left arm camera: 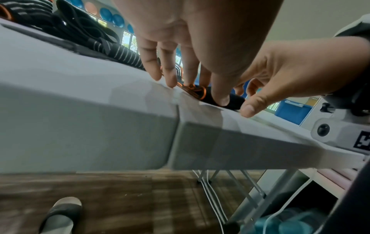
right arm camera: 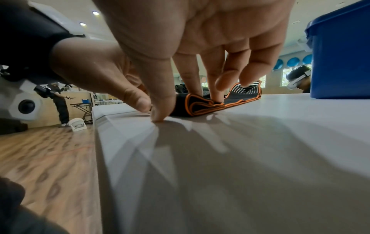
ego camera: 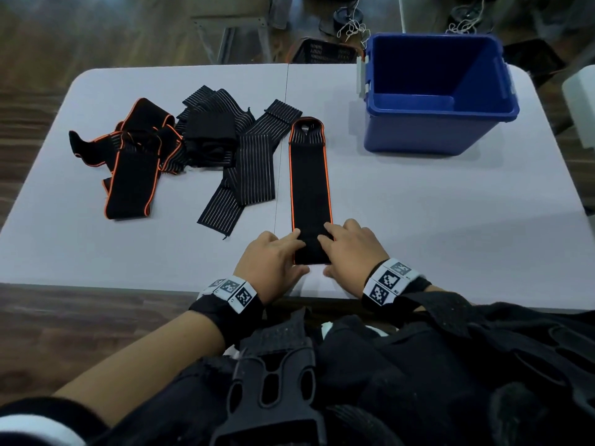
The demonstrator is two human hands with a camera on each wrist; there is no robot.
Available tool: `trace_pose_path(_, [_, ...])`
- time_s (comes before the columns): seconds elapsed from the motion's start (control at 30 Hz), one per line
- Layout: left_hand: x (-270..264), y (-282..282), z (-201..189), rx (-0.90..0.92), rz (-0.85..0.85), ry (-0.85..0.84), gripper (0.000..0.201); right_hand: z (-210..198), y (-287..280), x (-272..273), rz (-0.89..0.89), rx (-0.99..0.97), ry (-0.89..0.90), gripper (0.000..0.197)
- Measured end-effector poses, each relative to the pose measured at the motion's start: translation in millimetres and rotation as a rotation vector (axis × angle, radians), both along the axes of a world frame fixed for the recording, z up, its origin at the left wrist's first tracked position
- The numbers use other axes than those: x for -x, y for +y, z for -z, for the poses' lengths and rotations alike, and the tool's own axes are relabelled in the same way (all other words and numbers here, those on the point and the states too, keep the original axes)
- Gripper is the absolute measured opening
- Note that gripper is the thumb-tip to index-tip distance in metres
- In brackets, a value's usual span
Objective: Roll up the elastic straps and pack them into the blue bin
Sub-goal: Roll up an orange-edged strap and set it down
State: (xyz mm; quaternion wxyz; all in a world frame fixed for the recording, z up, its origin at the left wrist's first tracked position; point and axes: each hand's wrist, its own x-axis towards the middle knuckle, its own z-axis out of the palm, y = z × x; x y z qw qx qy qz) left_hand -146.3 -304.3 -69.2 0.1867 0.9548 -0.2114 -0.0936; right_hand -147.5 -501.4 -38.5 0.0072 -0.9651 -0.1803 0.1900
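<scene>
So from the head cam, one orange-edged strap (ego camera: 310, 188) lies flat and straight on the white table (ego camera: 418, 204), with the left hand (ego camera: 273, 255) and right hand (ego camera: 352, 249) both on its near end, close to the table's front edge. You can't really see a roll from up there. The right wrist cam shows it though: that near end is folded over itself a couple of turns, fingers (right arm camera: 215, 79) pressing down on top and thumb tucked in behind. On the left wrist cam, same deal, thumb and fingers pinching the fold. The blue bin (ego camera: 434, 130) sits far right, the remaining straps (ego camera: 180, 149) heaped far left.
</scene>
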Motion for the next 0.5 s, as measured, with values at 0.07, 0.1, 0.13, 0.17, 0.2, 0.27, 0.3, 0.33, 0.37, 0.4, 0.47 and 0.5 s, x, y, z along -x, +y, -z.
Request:
trace_pose_path(0.07, [-0.4,0.8,0.7,0.02,-0.032,0.017,0.052,1.2,-1.3,-2.2,0.014,-0.032,-0.016,0.04])
trace_pose_path(0.1, [-1.4,1.0,1.9,0.027,-0.053,0.031,0.054,0.3,-2.5,-4.0,0.027,-0.062,-0.008,0.038])
trace_pose_path(0.13, [-2.4,1.1,4.4,0.027,-0.075,0.051,0.055,-1.0,-3.9,-6.2,0.044,-0.095,0.008,0.036])
trace_pose_path(0.17, [-3.2,0.8,6.0,0.028,-0.096,0.068,0.055,-3.3,-5.3,-8.6,0.067,-0.129,0.035,0.035])
trace_pose_path(0.2, [-3.6,0.3,6.5,0.038,-0.124,0.078,0.056,-6.3,-6.9,-11.4,0.095,-0.166,0.069,0.033])
trace_pose_path(0.27, [-5.7,-1.1,4.9,0.085,-0.203,0.081,0.054,-8.9,-10.8,-17.8,0.169,-0.25,0.121,0.024])
trace_pose_path(0.3, [-7.3,-2.3,2.4,0.117,-0.234,0.082,0.05,-9.2,-13.0,-21.0,0.217,-0.302,0.135,0.017])
trace_pose_path(0.33, [-9.2,-3.4,-0.4,0.153,-0.252,0.08,0.045,-9.2,-14.6,-24.0,0.271,-0.359,0.139,0.015])
trace_pose_path(0.37, [-11.4,-4.1,-2.8,0.195,-0.266,0.08,0.039,-8.5,-15.6,-26.5,0.326,-0.42,0.14,0.015])
trace_pose_path(0.4, [-13.9,-4.9,-5.5,0.234,-0.282,0.087,0.033,-8.6,-15.5,-28.7,0.369,-0.463,0.138,0.016])
trace_pose_path(0.47, [-19.0,-6.5,-7.5,0.282,-0.317,0.112,0.025,-7.7,-14.1,-32.3,0.414,-0.487,0.121,0.017])
trace_pose_path(0.5, [-21.8,-7.6,-7.8,0.298,-0.334,0.127,0.023,-6.8,-13.2,-33.6,0.431,-0.485,0.113,0.017])
